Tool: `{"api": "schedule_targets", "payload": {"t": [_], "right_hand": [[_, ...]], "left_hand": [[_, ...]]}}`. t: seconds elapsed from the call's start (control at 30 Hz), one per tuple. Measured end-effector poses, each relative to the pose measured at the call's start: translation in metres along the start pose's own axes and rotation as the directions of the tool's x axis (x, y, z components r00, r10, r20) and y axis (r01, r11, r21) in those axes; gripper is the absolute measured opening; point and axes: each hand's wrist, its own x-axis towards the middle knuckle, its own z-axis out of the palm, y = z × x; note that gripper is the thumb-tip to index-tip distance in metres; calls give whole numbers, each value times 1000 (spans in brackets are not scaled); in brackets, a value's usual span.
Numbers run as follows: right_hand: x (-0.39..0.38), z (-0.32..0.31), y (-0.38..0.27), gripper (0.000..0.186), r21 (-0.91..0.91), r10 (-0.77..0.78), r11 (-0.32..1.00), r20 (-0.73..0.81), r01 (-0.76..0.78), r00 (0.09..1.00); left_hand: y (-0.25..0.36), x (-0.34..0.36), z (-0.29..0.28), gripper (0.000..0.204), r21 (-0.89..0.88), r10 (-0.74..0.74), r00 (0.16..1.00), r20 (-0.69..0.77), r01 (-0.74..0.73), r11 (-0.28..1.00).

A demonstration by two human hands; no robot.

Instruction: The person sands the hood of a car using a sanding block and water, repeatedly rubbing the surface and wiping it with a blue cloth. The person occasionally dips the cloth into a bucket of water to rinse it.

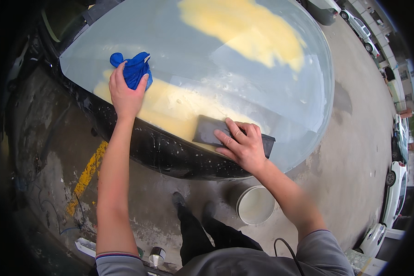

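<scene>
My left hand (126, 94) grips a bunched blue cloth (135, 69) on the upper left of a car's grey panel (110, 32), its fingers curled around it. My right hand (241, 145) holds a dark grey rectangular block (206, 131) flat on the panel near its lower black edge, fingers bent over it. Beneath and between the hands runs a pale yellow patch (163, 106) with whitish smears. A second yellow patch (241, 32) lies toward the top of the panel.
A white bucket (255, 206) stands on the concrete floor below my right hand. A metal can (157, 256) sits by my legs near a hose and a painted yellow line (86, 177). Parked white cars (393, 193) line the right side. The car's dark trim (179, 158) borders the panel.
</scene>
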Motion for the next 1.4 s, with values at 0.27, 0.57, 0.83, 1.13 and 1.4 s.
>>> {"api": "schedule_targets", "payload": {"t": [0.27, 0.57, 0.83, 1.13, 1.4], "right_hand": [[-20, -3, 7, 59, 23, -5, 1000, 17, 5, 1000], [-1, -1, 16, 62, -3, 11, 1000, 19, -11, 1000], [36, 5, 31, 58, -59, 6, 998, -28, -8, 1000], [38, 3, 36, 55, -71, -11, 997, -26, 9, 1000], [7, -4, 27, 64, -53, 5, 999, -4, -6, 1000]], "left_hand": [[-6, -4, -3, 82, 23, -6, 1000, 1, 6, 1000], [-4, -2, -3, 81, 27, -6, 1000, 6, 6, 1000], [7, -2, 3, 80, -9, -27, 1000, 16, 27, 1000], [1, -2, 4, 80, 14, 24, 1000, -7, -24, 1000], [1, -2, 5, 81, -3, -7, 1000, -10, 7, 1000]]}}
